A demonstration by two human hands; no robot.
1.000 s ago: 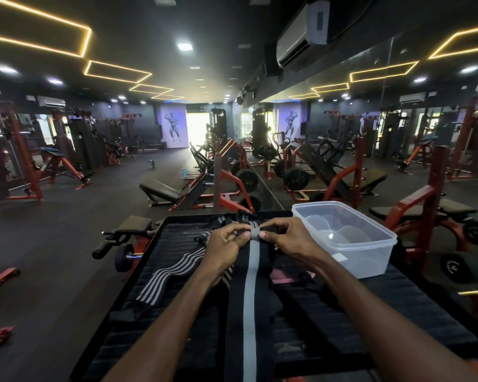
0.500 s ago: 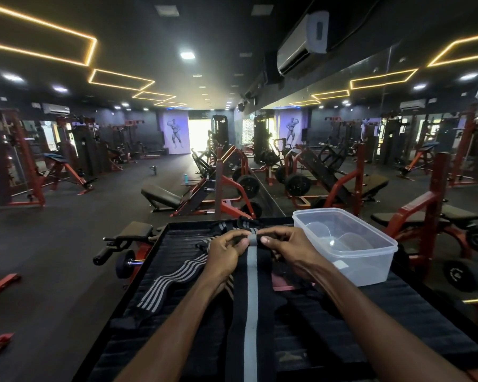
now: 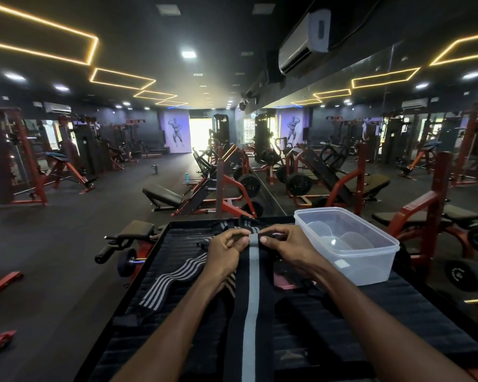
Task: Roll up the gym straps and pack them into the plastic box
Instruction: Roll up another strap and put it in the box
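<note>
A long black strap with one grey centre stripe [image 3: 251, 293] lies lengthwise on the black ribbed platform [image 3: 177, 244], running toward me. Its far end is curled into a small roll, pinched by my left hand [image 3: 226, 250] on the left side and my right hand [image 3: 286, 248] on the right. A second black strap with several thin grey stripes [image 3: 171, 282] lies loose to the left, partly under my left wrist. More striped strap ends [image 3: 246, 221] bunch just beyond my fingers. The clear plastic box [image 3: 370, 267] stands open and empty at the right, close to my right hand.
A pink flat item [image 3: 289, 285] peeks out beneath my right wrist. The platform's raised rim [image 3: 138, 282] drops to the dark gym floor at the left, where a dumbbell [image 3: 126, 261] and a bench pad [image 3: 135, 230] stand. Red weight machines [image 3: 425, 213] crowd the right side.
My thumbs and fingers have turned the strap's far end a little further into its roll, which sits slightly nearer me. The box and the striped strap have not moved.
</note>
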